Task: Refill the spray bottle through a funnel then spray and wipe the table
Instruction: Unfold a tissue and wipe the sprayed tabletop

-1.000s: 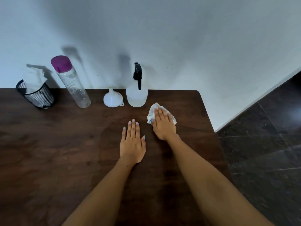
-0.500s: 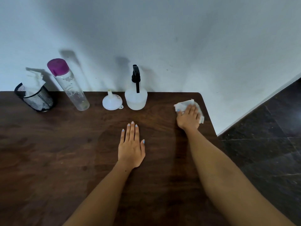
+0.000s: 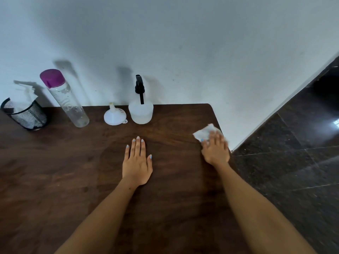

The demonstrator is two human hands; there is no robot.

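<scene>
— How far along?

— Late, I judge: the spray bottle (image 3: 140, 112) and funnel (image 3: 115, 116) stand aside, beyond the left hand (image 3: 137, 162), whose fingers lie flat on the desk (image 3: 55, 171).

— And wiping?

— Underway: the right hand (image 3: 215, 149) presses the tissue (image 3: 204, 132) under straight fingers.

Left hand (image 3: 137, 162) lies flat, palm down, fingers straight and close together pointing away from the body, thumb out to its right side; the bare left forearm runs back and down to the lower left. Right hand (image 3: 215, 150), well apart to the right of the left hand and slightly further forward, is palm down with fingers extended and slightly blurred, pressing on a white tissue (image 3: 204, 132) that shows beyond the fingertips. The bare right forearm extends from the wrist back to the lower right, both arms roughly straight.
</scene>
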